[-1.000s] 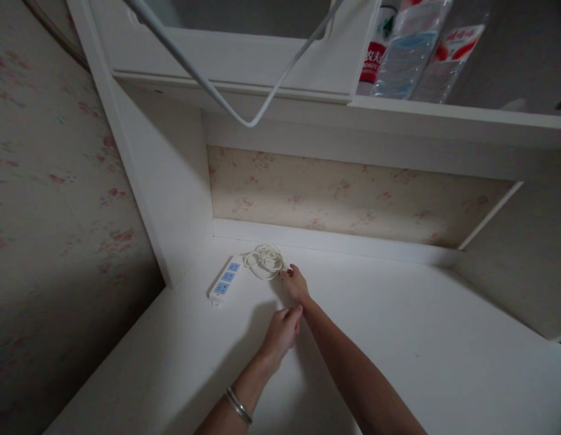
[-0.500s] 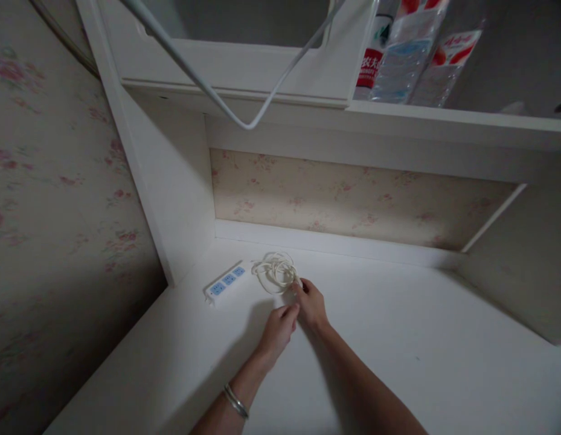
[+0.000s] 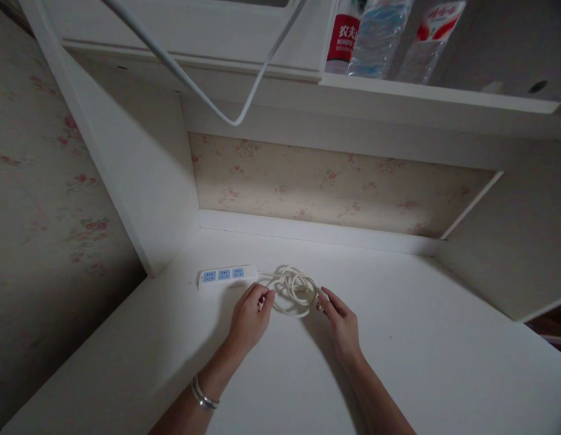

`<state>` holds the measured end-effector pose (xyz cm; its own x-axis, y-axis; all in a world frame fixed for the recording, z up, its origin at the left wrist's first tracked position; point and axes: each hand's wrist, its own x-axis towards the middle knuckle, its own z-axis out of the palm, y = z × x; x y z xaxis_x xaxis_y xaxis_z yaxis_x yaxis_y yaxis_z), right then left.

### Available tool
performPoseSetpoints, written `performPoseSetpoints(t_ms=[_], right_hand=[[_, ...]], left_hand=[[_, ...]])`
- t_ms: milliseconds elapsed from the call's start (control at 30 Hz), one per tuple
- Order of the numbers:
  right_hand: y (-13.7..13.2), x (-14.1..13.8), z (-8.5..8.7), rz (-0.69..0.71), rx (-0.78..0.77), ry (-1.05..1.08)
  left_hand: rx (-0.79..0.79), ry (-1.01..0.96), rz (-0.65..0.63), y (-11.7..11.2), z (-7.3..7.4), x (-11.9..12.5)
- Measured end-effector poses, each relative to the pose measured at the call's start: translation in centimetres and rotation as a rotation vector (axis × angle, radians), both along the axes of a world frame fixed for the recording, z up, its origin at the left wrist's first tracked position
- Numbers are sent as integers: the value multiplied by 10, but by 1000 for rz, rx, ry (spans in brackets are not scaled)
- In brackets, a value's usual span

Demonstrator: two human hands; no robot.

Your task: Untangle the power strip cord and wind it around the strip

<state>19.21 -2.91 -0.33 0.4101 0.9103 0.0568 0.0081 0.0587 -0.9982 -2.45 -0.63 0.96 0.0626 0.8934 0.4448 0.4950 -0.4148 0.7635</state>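
A coiled white power cord (image 3: 297, 284) lies on the white desktop, its near end running to a power strip (image 3: 228, 276) with blue sockets. My left hand (image 3: 250, 311), with bangles at the wrist, pinches the left side of the coil between thumb and fingers. On the coil's right side, my right hand (image 3: 341, 320) has its thumb and forefinger closed on the cord. The fingertips partly hide the bits of cord they grip. The power strip lies flat, just beyond and left of my left hand.
Overhead, a bent white cable (image 3: 237, 122) hangs across the view. Plastic bottles (image 3: 380, 39) stand on a shelf at upper right. A white side panel (image 3: 126, 163) rises at the left, and a low ledge (image 3: 307, 232) runs along the back of the desk.
My hands have moved apart, the left to the left side of the coil and the right to its right. The coil has spread, and the power strip has turned more level.
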Motion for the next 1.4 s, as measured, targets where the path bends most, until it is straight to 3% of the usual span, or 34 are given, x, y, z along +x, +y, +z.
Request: performPoseSetpoints(t_ms=[300, 467, 600, 733, 1000, 1100, 1267, 1400], right_hand=[[-5, -1, 9, 199, 139, -158], [-7, -3, 12, 284, 187, -184], [-8, -5, 12, 340, 179, -182], [-7, -6, 9, 327, 167, -124], [-1, -6, 0, 195, 138, 247], [-1, -7, 5, 198, 142, 237], [-2, -8, 6, 218, 127, 184], [-4, -7, 3, 275, 119, 157]], left_hand=[[109, 166, 44, 12, -15, -4], [77, 294, -32, 7, -22, 0], [-5, 240, -96, 4, -21, 3], [-109, 145, -107, 2, -13, 4], [-256, 15, -127, -9, -4, 8], [-187, 43, -87, -8, -2, 6], [62, 81, 24, 0, 0, 1], [47, 112, -40, 5, -6, 0]])
